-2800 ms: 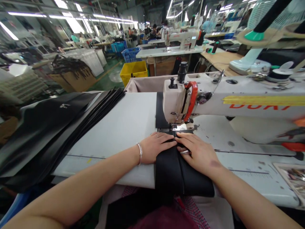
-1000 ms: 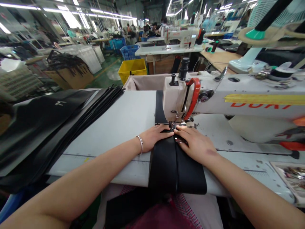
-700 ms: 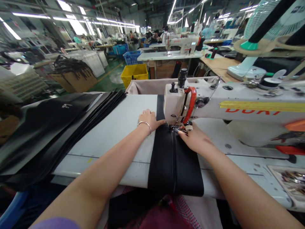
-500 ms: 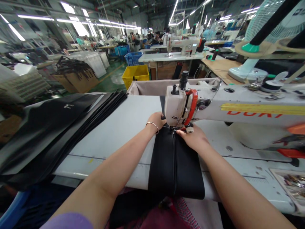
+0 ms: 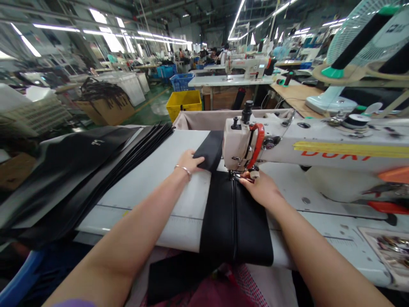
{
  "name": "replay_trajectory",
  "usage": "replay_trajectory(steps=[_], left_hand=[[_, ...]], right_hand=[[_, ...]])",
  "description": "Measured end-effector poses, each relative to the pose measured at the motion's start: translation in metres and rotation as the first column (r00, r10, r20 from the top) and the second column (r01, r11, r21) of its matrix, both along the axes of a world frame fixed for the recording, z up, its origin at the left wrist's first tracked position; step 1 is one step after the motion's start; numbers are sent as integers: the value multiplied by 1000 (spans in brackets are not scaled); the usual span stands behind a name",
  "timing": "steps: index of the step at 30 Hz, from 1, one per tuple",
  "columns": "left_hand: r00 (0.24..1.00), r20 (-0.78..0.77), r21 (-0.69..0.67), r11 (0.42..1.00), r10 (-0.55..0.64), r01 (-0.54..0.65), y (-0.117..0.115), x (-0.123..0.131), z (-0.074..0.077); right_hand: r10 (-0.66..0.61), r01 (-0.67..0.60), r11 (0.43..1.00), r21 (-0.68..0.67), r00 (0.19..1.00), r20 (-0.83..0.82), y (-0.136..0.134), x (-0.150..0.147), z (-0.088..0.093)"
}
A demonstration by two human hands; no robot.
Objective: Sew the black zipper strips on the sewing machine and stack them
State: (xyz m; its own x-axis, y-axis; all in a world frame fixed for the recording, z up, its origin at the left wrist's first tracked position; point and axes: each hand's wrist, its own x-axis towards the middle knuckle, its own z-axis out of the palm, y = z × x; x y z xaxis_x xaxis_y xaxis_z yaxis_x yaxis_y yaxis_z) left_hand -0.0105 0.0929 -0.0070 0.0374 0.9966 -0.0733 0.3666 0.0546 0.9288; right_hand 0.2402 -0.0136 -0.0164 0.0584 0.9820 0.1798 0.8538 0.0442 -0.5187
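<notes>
A white sewing machine [image 5: 238, 143] stands over a long black leather-like panel [image 5: 220, 213], which has a seam down its middle and hangs over the table's front edge. My left hand [image 5: 190, 161], wearing a silver bangle, grips the edge of a black strip [image 5: 211, 149] left of the machine head, thumb on top. Close to the needle and presser foot, my right hand [image 5: 265, 187] is closed around small orange-handled thread snips [image 5: 247, 175], partly hidden by the machine. Its fingers rest just above the panel's right half.
A stack of black panels [image 5: 128, 170] covers the table's left side. Behind the table are a fabric-lined bin [image 5: 198, 120] and a yellow crate [image 5: 183, 104]. A tray of metal parts [image 5: 390, 247] sits at right, below a thread cone [image 5: 361, 42] and a fan [image 5: 345, 47].
My left hand has moved left from beside the needle, drawing the black strip's far part leftward and folding it askew. My right hand stays by the needle.
</notes>
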Motion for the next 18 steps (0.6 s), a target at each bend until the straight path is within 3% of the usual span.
replay_trajectory(steps=[3, 5, 7, 8, 10, 14, 16, 18], left_hand=[[987, -160, -48, 998, 24, -32, -26, -96, 24], [951, -285, -3, 992, 118, -124, -51, -154, 41], [910, -347, 102, 973, 229, -206, -77, -186, 49], [911, -328, 134, 966, 252, -219, -89, -188, 48], [955, -216, 121, 976, 201, -178, -109, -167, 37], [996, 60, -59, 995, -72, 75, -143, -68, 1], [960, 177, -165, 955, -218, 247, -165, -27, -10], [875, 300, -256, 851, -380, 458, -190, -5, -13]], right_hand=[[80, -81, 997, -14, 996, -47, -42, 12, 11], [97, -103, 993, -59, 990, -98, -72, 15, 14], [121, -139, 983, -118, 982, -147, -96, 10, 13], [146, -168, 977, -127, 975, -168, -103, 5, 12], [215, -233, 969, -77, 958, -191, -111, -10, 9], [272, -259, 961, 100, 949, -156, -111, -39, 3], [240, -220, 966, 139, 960, -145, -115, -46, 0], [199, -176, 973, 150, 967, -160, -125, -47, -4]])
